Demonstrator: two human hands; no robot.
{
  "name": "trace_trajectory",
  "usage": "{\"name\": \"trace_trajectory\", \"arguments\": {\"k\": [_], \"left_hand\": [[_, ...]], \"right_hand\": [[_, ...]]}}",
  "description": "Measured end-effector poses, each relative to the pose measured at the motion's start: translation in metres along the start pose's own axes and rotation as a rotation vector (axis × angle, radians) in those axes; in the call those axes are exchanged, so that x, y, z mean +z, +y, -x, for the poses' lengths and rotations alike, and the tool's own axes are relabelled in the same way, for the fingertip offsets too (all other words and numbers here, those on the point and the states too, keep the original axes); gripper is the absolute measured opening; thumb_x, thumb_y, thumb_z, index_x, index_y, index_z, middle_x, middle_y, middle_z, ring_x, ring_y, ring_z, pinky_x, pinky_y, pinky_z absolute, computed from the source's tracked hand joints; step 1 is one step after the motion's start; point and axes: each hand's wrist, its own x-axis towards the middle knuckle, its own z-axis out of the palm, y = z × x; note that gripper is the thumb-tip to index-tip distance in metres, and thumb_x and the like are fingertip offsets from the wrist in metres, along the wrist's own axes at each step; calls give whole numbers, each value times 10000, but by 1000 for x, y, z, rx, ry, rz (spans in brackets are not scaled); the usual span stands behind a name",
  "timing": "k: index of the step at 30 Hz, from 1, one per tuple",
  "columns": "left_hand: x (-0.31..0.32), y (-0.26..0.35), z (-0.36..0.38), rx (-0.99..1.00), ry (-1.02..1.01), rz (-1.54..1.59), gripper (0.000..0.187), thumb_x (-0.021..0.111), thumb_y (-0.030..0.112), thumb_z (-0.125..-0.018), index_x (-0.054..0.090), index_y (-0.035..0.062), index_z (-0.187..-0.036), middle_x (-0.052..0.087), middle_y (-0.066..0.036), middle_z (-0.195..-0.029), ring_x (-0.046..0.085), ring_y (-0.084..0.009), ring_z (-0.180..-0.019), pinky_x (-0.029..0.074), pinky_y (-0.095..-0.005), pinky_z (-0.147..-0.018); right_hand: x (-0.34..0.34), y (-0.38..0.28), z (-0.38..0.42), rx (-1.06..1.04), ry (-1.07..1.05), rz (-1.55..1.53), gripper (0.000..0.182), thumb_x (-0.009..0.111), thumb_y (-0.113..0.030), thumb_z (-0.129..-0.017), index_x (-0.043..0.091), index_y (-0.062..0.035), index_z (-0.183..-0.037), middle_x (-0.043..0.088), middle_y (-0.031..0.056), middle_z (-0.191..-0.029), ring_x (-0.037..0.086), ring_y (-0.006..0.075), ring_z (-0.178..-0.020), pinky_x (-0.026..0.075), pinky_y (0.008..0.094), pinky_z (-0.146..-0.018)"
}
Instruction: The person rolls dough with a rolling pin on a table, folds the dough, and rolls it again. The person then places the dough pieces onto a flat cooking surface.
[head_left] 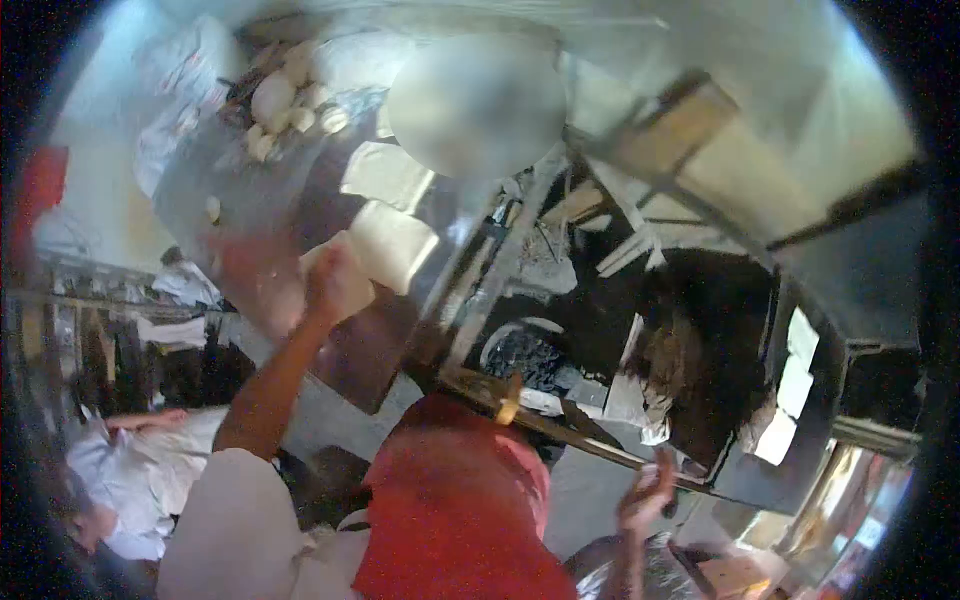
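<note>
My left hand [332, 282] is at a pale, square sheet of dough [352, 296] on the dark work table [352, 358], its fingers curled at the sheet. Right beside it lies another dough sheet [392, 246], and a further dough sheet [386, 174] is just beyond that one. Low on the right, my right hand [648, 492] is beside the front edge [590, 443] of the stove frame. Its fingers look curled, with something small and dark at the palm; I cannot tell what that is.
Dough balls [273, 102] are heaped at the table's far end. Across the table is a person with a blurred head [476, 105]; another person in white [160, 470] is at left. White rectangular pieces [795, 370] lie right of the dark pit, near a dark-filled bowl [525, 355].
</note>
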Motion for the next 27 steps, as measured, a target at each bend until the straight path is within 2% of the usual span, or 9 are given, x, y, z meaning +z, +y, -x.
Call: {"name": "trace_trajectory", "arguments": {"k": [1, 3, 5, 10, 17, 21, 23, 25, 27], "left_hand": [[-44, 0, -12, 164, 38, -45, 261, 646, 140, -960, 640, 46, -1204, 671, -26, -999, 633, -189, -873, 516, -361, -756], [-105, -27, -41, 152, 105, -521, 317, 649, 133, -948, 615, 53, -1252, 678, -70, -1057, 646, -239, -931, 518, -393, -804], [-129, -39, -50, 141, 151, -994, 377, 652, 126, -936, 591, 59, -1301, 684, -115, -1116, 658, -288, -988, 520, -424, -851], [-86, -8, -47, 557, -134, -926, 463, 680, 144, -911, 550, 50, -1345, 610, -175, -1277, 597, -400, -1175, 443, -500, -1049], [-70, 6, -92, 139, -465, -1239, 402, 716, 149, -869, 624, 35, -1244, 659, -191, -1152, 628, -389, -1138, 458, -488, -1054], [-51, 38, -29, 336, -669, -610, 159, 676, 53, -861, 602, 12, -996, 642, -137, -965, 625, -197, -977, 509, -367, -885], [-13, 89, 16, 157, -905, -589, 230, 670, 88, -884, 577, 10, -1078, 640, -98, -1025, 617, -166, -981, 512, -346, -880], [46, 148, 89, -209, -953, -175, 359, 687, 95, -866, 545, 26, -1189, 651, -88, -1121, 652, -202, -1033, 529, -361, -941], [105, 158, 146, -405, -1031, 221, 499, 664, 90, -852, 501, 41, -1321, 645, -90, -1211, 648, -238, -1116, 525, -398, -1004]], "right_hand": [[44, 7, 43, 180, 22, 40, 384, 609, -178, -994, 585, -35, -1351, 586, 55, -1341, 528, 189, -1253, 399, 330, -1066], [53, 78, 72, -377, -324, 856, 347, 612, -216, -997, 625, -28, -1289, 631, 93, -1269, 585, 242, -1190, 445, 379, -1039], [112, 49, 107, -544, -638, 1166, 319, 607, -195, -1001, 641, 1, -1250, 653, 159, -1200, 635, 304, -1116, 498, 412, -980], [159, 46, 113, -567, -833, 1192, 301, 694, -166, -958, 661, -11, -1214, 687, 185, -1050, 693, 321, -926, 542, 425, -834], [207, 41, 109, -673, -891, 1181, 325, 727, -170, -936, 658, -13, -1212, 684, 201, -1062, 684, 357, -967, 544, 445, -844], [217, 44, 110, -639, -1027, 1161, 467, 755, -240, -925, 624, 3, -1302, 677, 245, -1162, 657, 405, -1081, 530, 486, -891], [188, 78, 88, -721, -1032, 1027, 520, 747, -280, -940, 600, 6, -1349, 645, 278, -1263, 649, 402, -1138, 517, 468, -967], [187, 38, 94, -32, -966, 889, 727, 720, -401, -949, 434, -42, -1513, 486, 253, -1495, 537, 394, -1326, 443, 458, -1105], [151, 38, 76, 40, -858, 504, 736, 704, -399, -973, 399, -43, -1540, 468, 198, -1529, 536, 327, -1334, 443, 437, -1114]]}}
